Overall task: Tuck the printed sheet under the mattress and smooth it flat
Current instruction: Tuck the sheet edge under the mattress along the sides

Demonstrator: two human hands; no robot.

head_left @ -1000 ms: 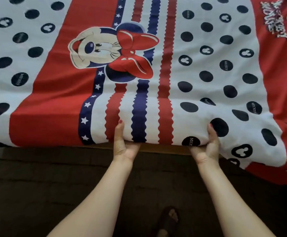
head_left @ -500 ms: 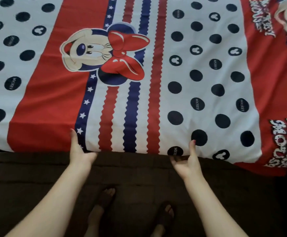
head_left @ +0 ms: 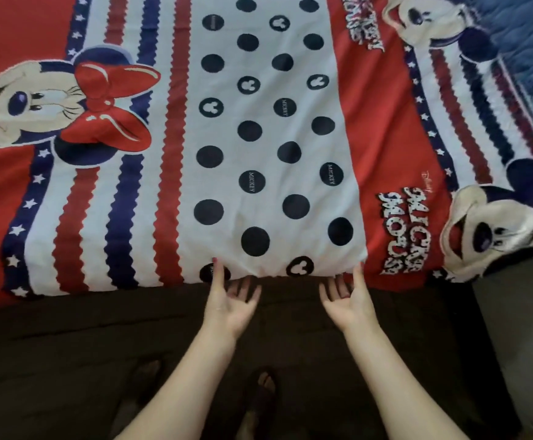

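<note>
The printed sheet [head_left: 259,147], red, white and navy with dots, stripes and cartoon mice, lies spread over the mattress, its near edge running along the bed side. My left hand [head_left: 230,303] is palm-up just below that edge, thumb touching the sheet by a dark dot, fingers loosely curled and holding nothing. My right hand [head_left: 347,303] mirrors it, palm-up, thumb tip at the sheet's edge near the red band. A patch of bare blue quilted mattress [head_left: 528,42] shows at the top right corner.
The dark brown bed side [head_left: 68,344] fills the lower part of the view. Grey floor [head_left: 519,328] shows at the right past the bed's corner. My sandalled feet [head_left: 259,398] stand close against the bed.
Both hands have moved to the right along the bed edge and drawn back from under it. Their fingers, hidden under the edge before, now show palm-up and loose.
</note>
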